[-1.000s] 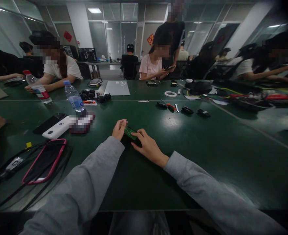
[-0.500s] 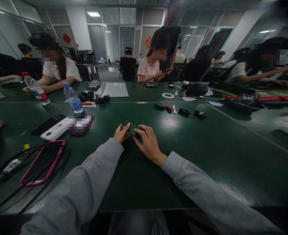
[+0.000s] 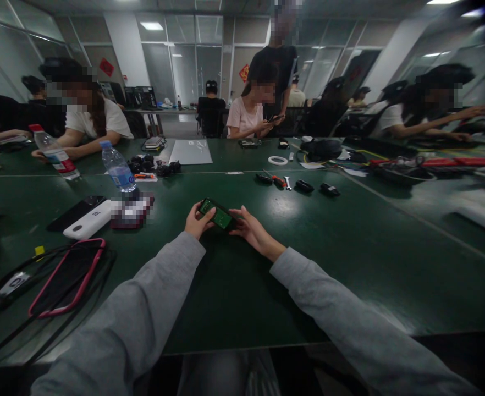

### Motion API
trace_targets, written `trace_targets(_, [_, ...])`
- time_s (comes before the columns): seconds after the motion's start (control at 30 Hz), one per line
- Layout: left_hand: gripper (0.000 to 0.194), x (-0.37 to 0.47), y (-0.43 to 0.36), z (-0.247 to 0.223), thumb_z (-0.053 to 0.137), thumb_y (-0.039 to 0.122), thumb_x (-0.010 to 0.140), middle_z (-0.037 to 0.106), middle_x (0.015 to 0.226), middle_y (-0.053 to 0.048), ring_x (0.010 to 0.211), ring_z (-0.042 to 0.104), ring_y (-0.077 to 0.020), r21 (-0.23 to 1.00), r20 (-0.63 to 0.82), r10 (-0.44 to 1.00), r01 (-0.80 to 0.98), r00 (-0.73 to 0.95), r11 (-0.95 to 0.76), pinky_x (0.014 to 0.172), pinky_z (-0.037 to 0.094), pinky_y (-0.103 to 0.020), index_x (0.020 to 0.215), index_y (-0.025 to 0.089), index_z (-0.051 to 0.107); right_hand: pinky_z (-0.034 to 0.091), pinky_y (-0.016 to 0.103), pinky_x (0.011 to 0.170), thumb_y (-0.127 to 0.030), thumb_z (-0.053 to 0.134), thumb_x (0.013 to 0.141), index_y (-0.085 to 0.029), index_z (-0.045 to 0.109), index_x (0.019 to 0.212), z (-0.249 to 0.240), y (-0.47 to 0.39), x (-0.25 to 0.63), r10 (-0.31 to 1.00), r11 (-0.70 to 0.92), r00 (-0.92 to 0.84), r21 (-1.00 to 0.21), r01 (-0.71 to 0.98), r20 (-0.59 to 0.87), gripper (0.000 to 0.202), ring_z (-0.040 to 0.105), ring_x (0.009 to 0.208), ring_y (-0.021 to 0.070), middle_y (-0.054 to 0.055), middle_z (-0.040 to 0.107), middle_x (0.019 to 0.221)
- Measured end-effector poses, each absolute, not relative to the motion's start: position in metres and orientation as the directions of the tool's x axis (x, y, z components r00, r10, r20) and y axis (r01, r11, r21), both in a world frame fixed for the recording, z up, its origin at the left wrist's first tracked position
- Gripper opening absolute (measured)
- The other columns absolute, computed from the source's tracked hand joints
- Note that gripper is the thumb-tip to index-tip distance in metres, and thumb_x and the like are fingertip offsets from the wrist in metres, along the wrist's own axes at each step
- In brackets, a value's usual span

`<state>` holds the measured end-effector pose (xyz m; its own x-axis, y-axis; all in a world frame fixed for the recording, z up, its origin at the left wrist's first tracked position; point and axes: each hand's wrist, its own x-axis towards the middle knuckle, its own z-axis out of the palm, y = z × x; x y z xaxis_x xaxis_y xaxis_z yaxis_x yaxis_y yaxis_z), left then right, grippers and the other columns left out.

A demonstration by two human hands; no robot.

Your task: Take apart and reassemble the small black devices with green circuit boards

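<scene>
A small green circuit board [image 3: 221, 217] with a dark edge is held tilted just above the green table [image 3: 242, 308]. My left hand [image 3: 198, 221] grips its left end, the thumb lying across the top face and the fingers behind. At the right end of the board, my right hand [image 3: 253, 231] has its fingers and thumb closed around the edge. Part of the board's underside and the fingertips beneath it are hidden.
To the left lie a pink-framed phone [image 3: 67, 278] with black cables, a white power bank [image 3: 88, 220] and water bottles [image 3: 119, 168]. Further off are a screwdriver [image 3: 279, 180], a wrench [image 3: 287, 183], black pieces [image 3: 330, 190] and a tape roll [image 3: 277, 160]. Several people sit around.
My right hand has drawn back from the board's top face to its right edge, uncovering more green surface. My left hand keeps its hold. The whole view has shifted slightly.
</scene>
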<state>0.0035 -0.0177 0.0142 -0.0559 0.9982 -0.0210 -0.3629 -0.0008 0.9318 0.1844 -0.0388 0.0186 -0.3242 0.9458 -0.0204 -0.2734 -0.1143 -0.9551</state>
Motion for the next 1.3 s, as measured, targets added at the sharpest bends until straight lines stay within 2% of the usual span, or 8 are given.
trace_targets(0.2, [0.06, 0.009, -0.019, 0.01, 0.078, 0.038, 0.057, 0.061, 0.102, -0.006, 0.089, 0.061, -0.0178, 0.954, 0.053, 0.999, -0.297, 0.008, -0.048, 0.075, 0.053, -0.031, 0.111, 0.022, 0.055, 0.044, 0.019, 0.052, -0.056, 0.057, 0.081, -0.02, 0.055, 0.105, 0.019, -0.038, 0.184, 0.908, -0.174, -0.414, -0.958, -0.23, -0.066, 0.044, 0.055, 0.07, 0.0118, 0.004, 0.059, 0.093])
trace_targets(0.3, [0.06, 0.011, -0.02, 0.008, 0.077, 0.036, 0.059, 0.062, 0.105, -0.007, 0.092, 0.061, -0.0172, 0.946, 0.109, 0.993, -0.312, 0.045, -0.09, 0.081, 0.05, -0.032, 0.113, 0.021, 0.055, 0.039, 0.016, 0.047, -0.055, 0.06, 0.079, -0.021, 0.056, 0.103, 0.022, -0.04, 0.185, 0.911, -0.229, -0.395, -0.944, -0.238, -0.121, 0.042, 0.054, 0.066, 0.0106, 0.002, 0.058, 0.088])
trace_targets(0.4, [0.062, 0.013, -0.021, 0.006, 0.076, 0.035, 0.061, 0.061, 0.11, -0.007, 0.094, 0.06, -0.0174, 0.941, 0.121, 0.987, -0.328, 0.104, -0.081, 0.084, 0.049, -0.032, 0.118, 0.023, 0.052, 0.04, 0.016, 0.047, -0.051, 0.061, 0.079, -0.024, 0.055, 0.107, 0.026, -0.043, 0.186, 0.92, -0.244, -0.364, -0.941, -0.236, -0.147, 0.041, 0.054, 0.066, 0.011, 0.001, 0.059, 0.089])
trace_targets(0.53, [0.07, 0.017, -0.02, 0.004, 0.074, 0.036, 0.066, 0.057, 0.118, -0.009, 0.095, 0.061, -0.0171, 0.929, -0.049, 0.992, -0.36, 0.112, 0.086, 0.084, 0.049, -0.033, 0.127, 0.026, 0.042, 0.046, 0.02, 0.05, -0.049, 0.059, 0.08, -0.027, 0.05, 0.115, 0.025, -0.043, 0.182, 0.945, -0.145, -0.321, -0.963, -0.225, -0.067, 0.043, 0.056, 0.072, 0.0134, 0.001, 0.057, 0.094])
trace_targets(0.67, [0.054, 0.02, -0.018, 0.004, 0.069, 0.038, 0.072, 0.056, 0.12, -0.011, 0.087, 0.062, -0.014, 0.884, -0.162, 0.977, -0.42, 0.135, 0.205, 0.085, 0.049, -0.032, 0.119, 0.022, 0.049, 0.051, 0.024, 0.056, -0.049, 0.058, 0.079, -0.028, 0.046, 0.117, 0.018, -0.043, 0.174, 0.977, -0.016, -0.209, -0.967, -0.253, 0.039, 0.046, 0.057, 0.082, 0.0158, 0.002, 0.055, 0.104])
trace_targets(0.83, [0.04, 0.018, -0.019, 0.007, 0.064, 0.039, 0.076, 0.061, 0.113, -0.009, 0.079, 0.063, -0.0122, 0.877, -0.17, 0.967, -0.417, 0.192, 0.237, 0.085, 0.049, -0.033, 0.111, 0.021, 0.057, 0.051, 0.024, 0.06, -0.053, 0.054, 0.08, -0.027, 0.042, 0.121, 0.014, -0.045, 0.167, 0.993, 0.079, -0.075, -0.979, -0.187, 0.094, 0.051, 0.054, 0.092, 0.0174, 0.004, 0.051, 0.111])
trace_targets(0.97, [0.038, 0.017, -0.019, 0.005, 0.063, 0.035, 0.078, 0.063, 0.108, -0.007, 0.08, 0.064, -0.0133, 0.889, -0.148, 0.966, -0.399, 0.212, 0.224, 0.086, 0.049, -0.036, 0.113, 0.022, 0.058, 0.051, 0.023, 0.061, -0.054, 0.052, 0.081, -0.026, 0.042, 0.122, 0.014, -0.046, 0.167, 0.99, 0.11, -0.072, -0.986, -0.123, 0.119, 0.051, 0.052, 0.097, 0.0184, 0.005, 0.05, 0.115])
trace_targets(1.3, [0.06, 0.016, -0.018, -0.001, 0.074, 0.021, 0.066, 0.064, 0.098, -0.007, 0.084, 0.063, -0.0144, 0.928, -0.054, 0.969, -0.345, 0.24, 0.137, 0.089, 0.047, -0.04, 0.121, 0.021, 0.05, 0.053, 0.023, 0.057, -0.051, 0.058, 0.079, -0.026, 0.046, 0.111, 0.016, -0.042, 0.175, 0.976, -0.034, -0.216, -0.947, -0.318, 0.038, 0.042, 0.056, 0.085, 0.0158, 0.002, 0.054, 0.102])
